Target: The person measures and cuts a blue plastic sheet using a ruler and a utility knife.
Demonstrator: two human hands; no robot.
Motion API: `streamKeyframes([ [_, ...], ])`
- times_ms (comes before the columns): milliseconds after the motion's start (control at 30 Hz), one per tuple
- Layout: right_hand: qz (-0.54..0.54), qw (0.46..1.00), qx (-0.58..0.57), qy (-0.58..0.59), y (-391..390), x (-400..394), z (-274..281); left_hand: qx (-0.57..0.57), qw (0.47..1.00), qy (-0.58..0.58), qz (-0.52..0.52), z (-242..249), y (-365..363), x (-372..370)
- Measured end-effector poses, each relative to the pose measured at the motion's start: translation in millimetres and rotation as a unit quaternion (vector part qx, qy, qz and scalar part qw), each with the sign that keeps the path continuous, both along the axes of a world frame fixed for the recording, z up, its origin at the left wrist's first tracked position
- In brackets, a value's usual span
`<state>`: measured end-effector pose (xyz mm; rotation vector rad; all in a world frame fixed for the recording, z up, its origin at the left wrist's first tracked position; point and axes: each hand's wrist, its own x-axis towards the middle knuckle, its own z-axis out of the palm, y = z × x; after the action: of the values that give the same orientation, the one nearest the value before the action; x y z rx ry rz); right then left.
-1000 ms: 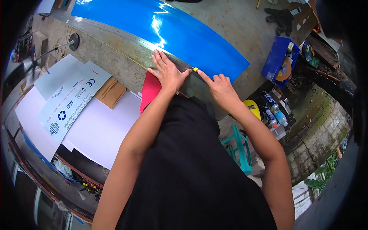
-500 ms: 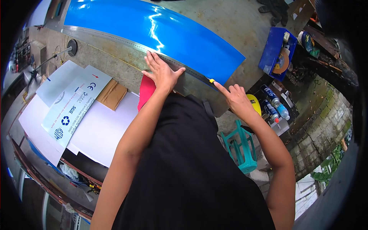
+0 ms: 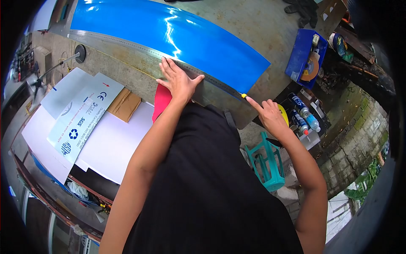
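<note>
A glossy blue sheet (image 3: pixel 203 46) lies on the metal-topped table (image 3: pixel 253 25). Along its near edge runs a long steel ruler (image 3: pixel 122 41). My left hand (image 3: pixel 179 80) presses on the ruler with its fingers spread, near the middle of that edge. My right hand (image 3: pixel 269 114) is closed around a yellow utility knife (image 3: pixel 244 96), index finger stretched along it. The knife's tip is at the ruler's right end, by the sheet's near right corner. Most of the knife's handle is hidden under the hand.
A blue bin (image 3: pixel 298 55) with a cutting disc stands at the right. Below it are spray cans (image 3: pixel 299 106) and a teal stool (image 3: pixel 268 165). Printed composite panels (image 3: pixel 80 114) are stacked at the left. A dark glove (image 3: pixel 302 10) lies at the back.
My right hand has slid the knife a short way right and down along the ruler, to the sheet's near right corner. My left hand stays in place on the ruler.
</note>
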<state>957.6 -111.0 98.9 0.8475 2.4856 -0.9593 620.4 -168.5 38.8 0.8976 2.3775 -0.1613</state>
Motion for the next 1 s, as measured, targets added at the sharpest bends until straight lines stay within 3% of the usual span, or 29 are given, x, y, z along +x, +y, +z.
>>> streamKeyframes([
  [600, -0.029, 0.999, -0.003, 0.018, 1, 17, -4, 0.031, 0.999, 0.013, -0.015, -4, -6, 0],
  [667, -0.186, 0.977, 0.061, 0.082, -5, 18, -14, 0.044, 0.998, 0.016, -0.028, -6, -12, -1],
  [867, -0.325, 0.923, 0.199, 0.046, -10, -2, -59, 0.163, 0.976, 0.031, -0.138, -16, -37, -20],
  [1000, -0.407, 0.877, 0.248, 0.063, -13, -6, -86, 0.168, 0.957, 0.04, -0.232, -18, -46, -40],
])
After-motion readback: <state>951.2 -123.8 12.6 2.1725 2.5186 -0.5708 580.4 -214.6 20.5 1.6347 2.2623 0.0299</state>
